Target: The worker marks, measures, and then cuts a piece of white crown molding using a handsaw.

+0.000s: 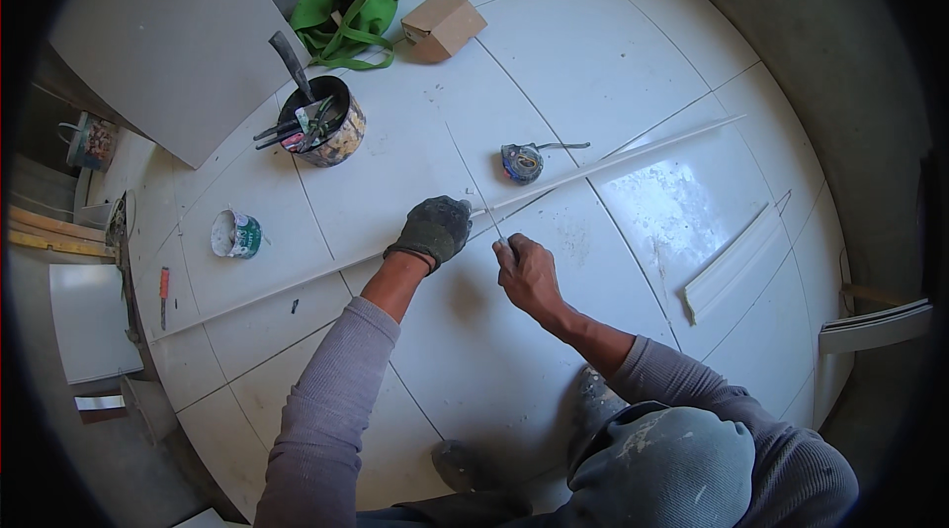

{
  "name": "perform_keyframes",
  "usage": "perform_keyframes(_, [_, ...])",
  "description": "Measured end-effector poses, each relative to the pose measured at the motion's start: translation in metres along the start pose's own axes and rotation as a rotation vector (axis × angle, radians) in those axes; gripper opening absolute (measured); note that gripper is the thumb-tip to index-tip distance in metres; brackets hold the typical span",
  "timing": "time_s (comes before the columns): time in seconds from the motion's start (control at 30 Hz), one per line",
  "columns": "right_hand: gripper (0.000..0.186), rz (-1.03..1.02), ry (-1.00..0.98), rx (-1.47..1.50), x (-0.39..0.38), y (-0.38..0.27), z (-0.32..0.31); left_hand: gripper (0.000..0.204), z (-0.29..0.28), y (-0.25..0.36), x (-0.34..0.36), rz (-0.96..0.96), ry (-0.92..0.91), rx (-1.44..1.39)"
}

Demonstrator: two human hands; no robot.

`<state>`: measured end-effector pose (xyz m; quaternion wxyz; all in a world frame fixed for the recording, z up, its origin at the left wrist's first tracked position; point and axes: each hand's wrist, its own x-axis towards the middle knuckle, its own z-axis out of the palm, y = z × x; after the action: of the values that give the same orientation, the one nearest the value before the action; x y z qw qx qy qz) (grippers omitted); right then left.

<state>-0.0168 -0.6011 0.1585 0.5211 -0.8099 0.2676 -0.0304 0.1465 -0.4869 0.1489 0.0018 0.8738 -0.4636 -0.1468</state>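
My left hand (435, 229), in a dark glove, is closed on a long, thin white strip (652, 148) that runs diagonally across the white tiled floor (613, 63). My bare right hand (526, 276) is closed just to the right of it, gripping a thin tool that is too small to make out. A tape measure (521, 164) lies above the strip. A shorter white moulding piece (732, 261) rests on the tiles at the right.
A bucket of tools (336, 132), green bag (351, 4), cardboard box (443, 24) and small tin (242, 241) stand beyond my left hand. An orange-handled tool (164, 291) lies left. A large panel (168, 34) occupies the upper left; stacked boards (870, 330) sit at the right edge.
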Motion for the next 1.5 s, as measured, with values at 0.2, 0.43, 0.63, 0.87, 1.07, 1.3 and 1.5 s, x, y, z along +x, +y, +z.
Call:
perform_keyframes(0.2, [0.03, 0.027, 0.031, -0.111, -0.024, -0.015, -0.011, 0.031, 0.0, -0.005, 0.002, 0.002, 0.0, -0.022])
perform_keyframes(0.43, [0.03, -0.01, 0.056, -0.127, -0.026, -0.008, -0.01, 0.031, -0.001, -0.007, 0.003, 0.0, -0.009, -0.025])
perform_keyframes(0.63, [0.028, -0.024, 0.051, -0.131, -0.03, -0.001, -0.007, 0.032, 0.005, -0.011, 0.003, 0.011, 0.002, -0.027])
perform_keyframes(0.87, [0.03, -0.04, 0.035, -0.086, -0.024, 0.01, -0.004, 0.03, 0.006, -0.005, 0.005, 0.029, 0.013, -0.013])
perform_keyframes(1.07, [0.031, -0.051, 0.009, -0.028, -0.019, 0.008, 0.0, 0.029, 0.003, -0.014, -0.001, 0.006, 0.028, 0.006])
perform_keyframes(1.3, [0.032, 0.126, -0.095, 0.118, -0.016, 0.0, -0.008, 0.029, 0.005, -0.009, 0.005, 0.021, 0.012, 0.002])
perform_keyframes(1.5, [0.031, -0.058, -0.023, -0.09, -0.005, -0.004, -0.003, 0.03, 0.007, -0.008, 0.002, 0.016, 0.023, -0.012])
